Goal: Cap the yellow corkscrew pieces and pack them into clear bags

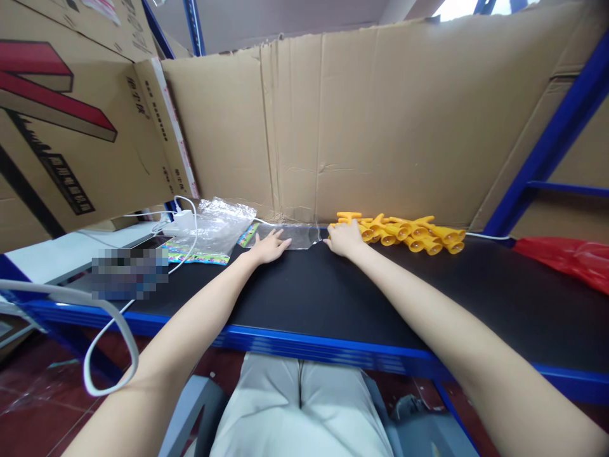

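Note:
My left hand (272,246) lies palm down with fingers spread on a flat clear plastic bag (302,237), whose left end has a colourful printed strip. At the left end of a heap of yellow plastic horn-shaped pieces (419,233), my right hand (346,238) has its fingers curled over one of them. Part of that piece is hidden under the hand. The other pieces lie in a row to the right, their flared round openings facing me.
More clear bags with printed headers (214,225) lie on the left, by a white charger and cable (183,220) and a blurred-out object (130,273). A red plastic bag (566,257) lies far right. Cardboard (380,127) walls the back; a blue rail (323,343) edges the black tabletop.

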Demonstrator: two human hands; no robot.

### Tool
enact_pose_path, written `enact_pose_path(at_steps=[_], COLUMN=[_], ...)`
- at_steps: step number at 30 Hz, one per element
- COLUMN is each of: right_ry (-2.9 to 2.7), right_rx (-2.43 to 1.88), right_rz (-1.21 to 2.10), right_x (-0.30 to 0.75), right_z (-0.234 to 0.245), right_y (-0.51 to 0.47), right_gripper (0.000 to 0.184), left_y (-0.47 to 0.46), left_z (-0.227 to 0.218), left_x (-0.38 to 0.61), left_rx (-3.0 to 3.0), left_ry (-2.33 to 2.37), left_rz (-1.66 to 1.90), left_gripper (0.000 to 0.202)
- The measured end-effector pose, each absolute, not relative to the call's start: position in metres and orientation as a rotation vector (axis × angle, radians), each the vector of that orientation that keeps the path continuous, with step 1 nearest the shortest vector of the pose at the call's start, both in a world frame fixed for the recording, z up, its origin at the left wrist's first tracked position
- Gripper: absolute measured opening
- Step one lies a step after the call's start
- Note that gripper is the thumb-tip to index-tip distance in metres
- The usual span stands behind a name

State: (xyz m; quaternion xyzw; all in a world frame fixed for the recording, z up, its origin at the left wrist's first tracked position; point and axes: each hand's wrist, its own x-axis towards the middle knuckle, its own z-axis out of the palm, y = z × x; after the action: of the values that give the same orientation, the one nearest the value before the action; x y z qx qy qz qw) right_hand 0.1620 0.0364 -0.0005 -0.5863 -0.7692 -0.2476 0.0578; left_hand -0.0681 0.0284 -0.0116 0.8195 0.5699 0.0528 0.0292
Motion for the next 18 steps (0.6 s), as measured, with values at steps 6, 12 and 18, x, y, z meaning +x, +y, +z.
enact_pose_path(at_steps=[6,12,18], right_ry=[-2.189,-2.221,-2.232], right_rx=[-1.891,-1.791,-1.765], right_rz=[-0.844,-0.812,-0.701], right_x=[0.161,0.165,0.169], right_z=[-0.007,-0.005,0.007], right_y=[0.032,0.030,0.019], right_gripper=[0.043,0.036,0.034], left_y=[0.042,0.045,0.046], left_z=[-0.025,-0.026,-0.023], left_x=[-0.075,-0.080,-0.085], left_rx=[2.319,2.255,2.251], left_ry=[2.042,2.024,2.006], left_rz=[0.152,-0.022,-0.059], left_gripper=[0.066,0.069,0.070])
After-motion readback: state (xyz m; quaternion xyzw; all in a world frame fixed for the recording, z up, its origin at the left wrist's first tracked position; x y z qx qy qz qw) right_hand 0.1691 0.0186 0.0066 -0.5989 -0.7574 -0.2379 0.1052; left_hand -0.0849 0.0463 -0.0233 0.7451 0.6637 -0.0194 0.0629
